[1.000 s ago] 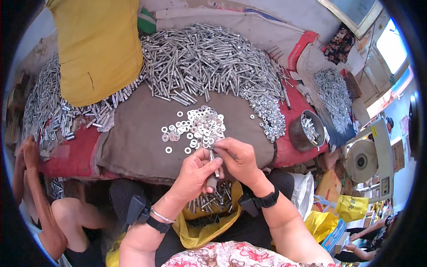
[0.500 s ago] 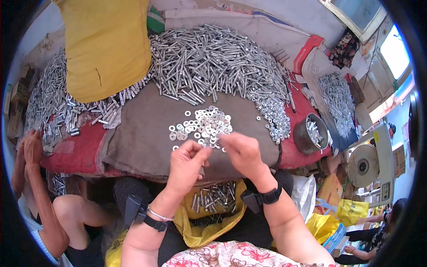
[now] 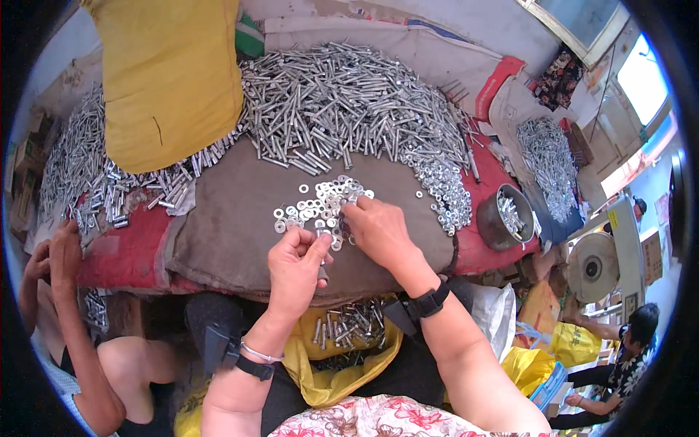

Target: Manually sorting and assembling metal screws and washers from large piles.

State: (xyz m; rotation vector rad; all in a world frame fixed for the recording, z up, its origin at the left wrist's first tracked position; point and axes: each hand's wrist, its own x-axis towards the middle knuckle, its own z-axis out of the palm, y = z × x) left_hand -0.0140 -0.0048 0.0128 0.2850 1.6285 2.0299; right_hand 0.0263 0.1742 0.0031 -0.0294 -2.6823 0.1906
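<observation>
A brown cloth covers the middle of the work surface in the head view, with red cloth showing at its sides and a broad heap of silvery bolts along its back. A yellow sack lies over the heap on the left, and small nuts spill down its right end, near a dark metal pot with metal pieces inside. The loose flat washers lie on the brown cloth in front of the heap. The right hand reaches to their near right edge, fingertips bunched narrow among them; whether they grip one cannot be told. The left hand is just nearer the body, thumb and forefinger drawn close together, though what they hold is unclear. Below the hands, an open yellow bag contains more bolts. At far left are a co-worker's hands, close together beside the red cloth.
</observation>
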